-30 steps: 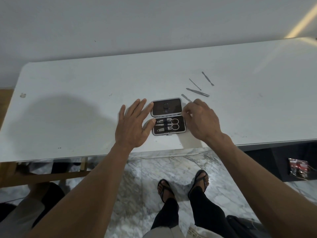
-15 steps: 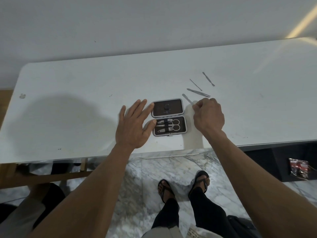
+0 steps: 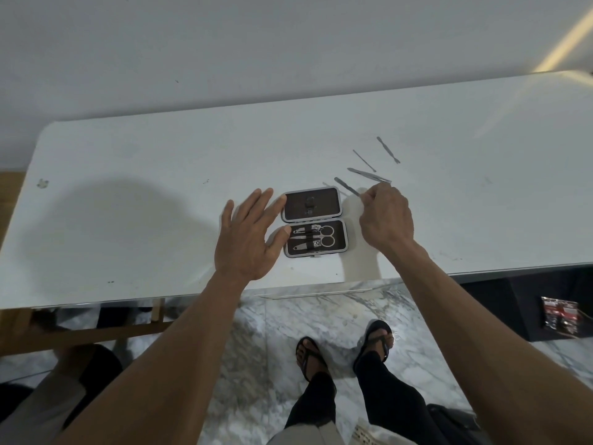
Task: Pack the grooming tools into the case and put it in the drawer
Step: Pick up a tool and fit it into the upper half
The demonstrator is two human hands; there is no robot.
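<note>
A small grooming case (image 3: 343,234) lies open on the white table (image 3: 160,203), its dark lid half at the back. The front half holds scissors (image 3: 325,236) and two clippers. My left hand (image 3: 248,242) lies flat beside the case, fingertips touching its left edge. To the right of the case, my right hand (image 3: 385,216) pinches one end of a thin metal nail file (image 3: 346,186), which is lifted off the table. Tweezers (image 3: 369,175), a thin pick (image 3: 364,160) and a cuticle pusher (image 3: 388,150) lie loose further back.
The table's front edge runs just below the case. Under it I see a marble floor, my sandalled feet (image 3: 345,348) and a dark bag (image 3: 449,422) at the lower right. A wooden frame (image 3: 80,332) is at the left. A white wall stands behind the table.
My right hand moved from the case's right edge back and to the right, took hold of the nail file and lifted it. The left hand stayed put.
</note>
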